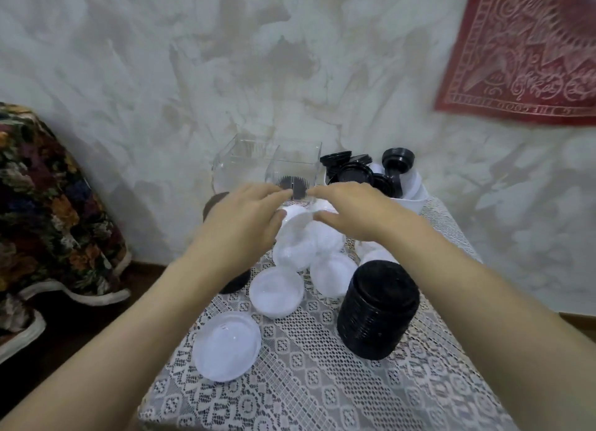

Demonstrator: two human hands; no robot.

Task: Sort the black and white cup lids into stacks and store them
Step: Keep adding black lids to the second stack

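head view: white-lid stacking looks in hand. left hand pinches a tilted white lid at centre; right hand meets it, grip unclear. black stack at 4 o'clock, clear container at 12. next, nest it squarely on loose white lids.

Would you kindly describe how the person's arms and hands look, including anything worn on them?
The left hand and right hand are bare: no gloves, and no ring, watch or bracelet is visible. No sleeves show either; both arms are uncovered all the way to the frame's edge.
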